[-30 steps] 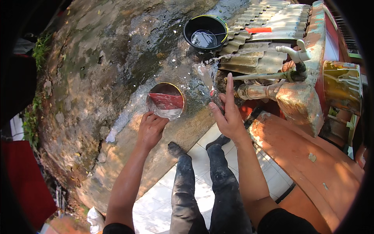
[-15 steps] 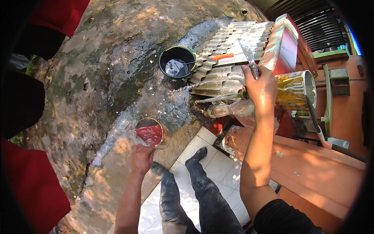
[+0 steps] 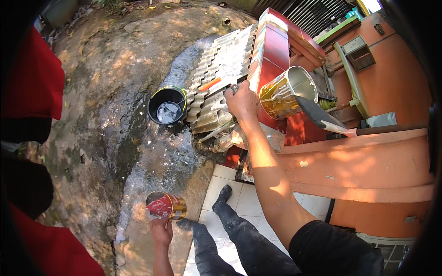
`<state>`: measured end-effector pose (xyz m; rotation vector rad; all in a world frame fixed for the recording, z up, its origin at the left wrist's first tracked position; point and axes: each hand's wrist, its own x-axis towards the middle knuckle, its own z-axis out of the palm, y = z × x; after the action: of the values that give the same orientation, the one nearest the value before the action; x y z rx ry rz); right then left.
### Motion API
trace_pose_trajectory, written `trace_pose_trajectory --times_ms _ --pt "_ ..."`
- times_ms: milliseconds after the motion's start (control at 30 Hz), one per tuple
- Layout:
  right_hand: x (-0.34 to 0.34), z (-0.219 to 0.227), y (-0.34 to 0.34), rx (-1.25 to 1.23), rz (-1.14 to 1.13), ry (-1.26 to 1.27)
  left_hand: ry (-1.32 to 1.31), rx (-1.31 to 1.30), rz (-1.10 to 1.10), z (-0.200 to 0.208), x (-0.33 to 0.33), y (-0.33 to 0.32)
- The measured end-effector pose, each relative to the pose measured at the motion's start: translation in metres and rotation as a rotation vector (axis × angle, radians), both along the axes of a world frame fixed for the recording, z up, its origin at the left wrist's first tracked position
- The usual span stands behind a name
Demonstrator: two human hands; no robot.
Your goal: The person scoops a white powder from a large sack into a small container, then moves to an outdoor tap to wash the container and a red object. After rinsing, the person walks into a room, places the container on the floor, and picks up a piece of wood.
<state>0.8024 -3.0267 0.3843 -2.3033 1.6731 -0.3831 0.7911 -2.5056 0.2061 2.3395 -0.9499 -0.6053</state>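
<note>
My left hand (image 3: 161, 231) grips a small gold-and-red can (image 3: 178, 207), low over the concrete ground. A flat red piece smeared with white (image 3: 159, 207) shows at the can's mouth; whether it is loose or part of the can, I cannot tell. My right hand (image 3: 242, 102) is closed round the handle of a putty knife (image 3: 235, 87), above the corrugated sheet (image 3: 207, 69). Its blade blurs into the bright sheet. Left of this hand, an orange-handled tool (image 3: 210, 84) lies on the sheet. A larger yellow paint can (image 3: 276, 97), streaked with white, stands to its right.
A black bucket (image 3: 168, 106) holding some liquid sits beside the sheet. A black-handled tool (image 3: 322, 116) extends from near the yellow can. An orange ledge (image 3: 350, 161) runs along the right. White tiles (image 3: 221, 188) meet the rough concrete (image 3: 115, 161). Red cloth (image 3: 37, 73) shows at left.
My view has swung right, so the bucket and sheet sit further left. The putty knife, upright before, is now lowered toward the sheet. The small can stays in my left hand.
</note>
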Motion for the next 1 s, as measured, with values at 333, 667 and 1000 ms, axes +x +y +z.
trace_pose_trajectory --times_ms 333,667,1000 --pt "-0.052 0.029 0.097 0.011 0.386 -0.349 -0.13 -0.011 0.085 0.056 -0.032 0.022" --pt "-0.201 0.03 0.209 0.756 1.054 -0.003 0.061 0.14 0.549 0.209 -0.202 0.049" --pt "-0.261 0.017 0.139 0.542 1.008 0.338 0.183 0.161 1.137 0.267 -0.406 0.133"
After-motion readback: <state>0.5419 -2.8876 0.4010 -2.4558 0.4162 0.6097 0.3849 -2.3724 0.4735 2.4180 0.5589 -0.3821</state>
